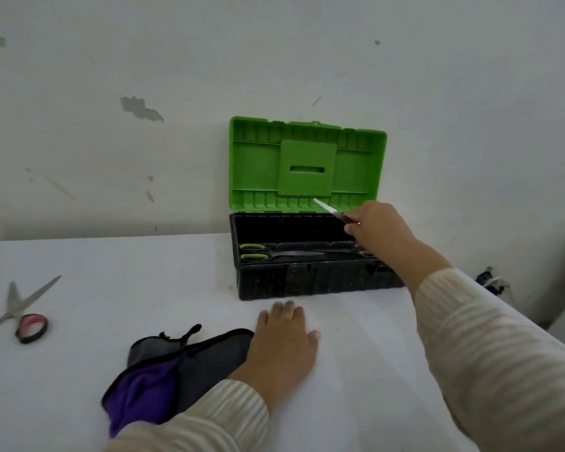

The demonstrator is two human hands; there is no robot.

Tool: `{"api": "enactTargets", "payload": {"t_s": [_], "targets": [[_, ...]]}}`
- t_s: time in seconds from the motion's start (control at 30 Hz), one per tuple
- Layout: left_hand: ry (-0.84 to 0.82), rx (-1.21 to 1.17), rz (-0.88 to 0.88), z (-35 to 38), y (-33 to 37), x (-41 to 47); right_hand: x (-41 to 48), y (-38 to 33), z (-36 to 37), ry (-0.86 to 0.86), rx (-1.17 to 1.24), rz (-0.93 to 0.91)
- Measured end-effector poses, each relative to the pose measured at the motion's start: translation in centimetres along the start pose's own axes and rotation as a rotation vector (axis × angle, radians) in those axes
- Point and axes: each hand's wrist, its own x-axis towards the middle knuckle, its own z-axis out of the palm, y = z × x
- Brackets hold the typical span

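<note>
A black toolbox (307, 282) stands open against the wall, its green lid (304, 164) upright. Inside lie scissors with green handles (274, 254) and another dark tool. My right hand (379, 230) is over the box's right side and grips a thin tool with a pale pointed blade (325, 206) that points up and left toward the lid. My left hand (282, 344) rests flat on the white table in front of the box, fingers straight.
A dark grey and purple cloth pouch (163, 373) lies left of my left hand. Scissors with red and black handles (20, 314) lie at the table's left edge. The table's right edge (503, 308) runs diagonally; a dark small object (490, 282) sits beyond it.
</note>
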Motion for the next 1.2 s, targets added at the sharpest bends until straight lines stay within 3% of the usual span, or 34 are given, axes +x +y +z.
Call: {"api": "enactTargets", "payload": {"t_s": [0.27, 0.5, 0.6, 0.73, 0.9, 1.0, 1.1, 1.2], "targets": [[0.110, -0.012, -0.049, 0.8, -0.3, 0.8, 7.0, 4.3, 9.0, -0.432, -0.157, -0.105], [0.116, -0.014, -0.056, 1.0, -0.3, 1.2, 8.2, 4.1, 11.1, -0.516, -0.169, 0.015], [0.111, -0.031, -0.060, 1.0, -0.3, 1.2, 7.7, 4.0, 9.9, -0.426, -0.166, 0.000], [0.131, -0.150, -0.054, 0.6, -0.4, 1.0, 5.1, 0.7, 5.6, -0.135, 0.147, 0.045], [0.328, -0.911, -0.260, -2.6, -1.8, -1.0, -1.6, -6.7, 2.2, 0.025, 0.664, 0.126], [0.563, -0.939, -0.246, -5.8, -4.5, -3.2, -5.2, -11.8, 2.2, -0.114, 0.868, 0.091], [0.665, -0.845, -0.299, -8.2, -9.4, -5.9, -8.5, -17.5, 2.9, -0.370, 1.008, 0.019], [0.711, -0.659, -0.451, -9.2, -15.9, -8.8, -11.3, -22.5, 3.4, -0.469, 0.909, -0.131]]}}
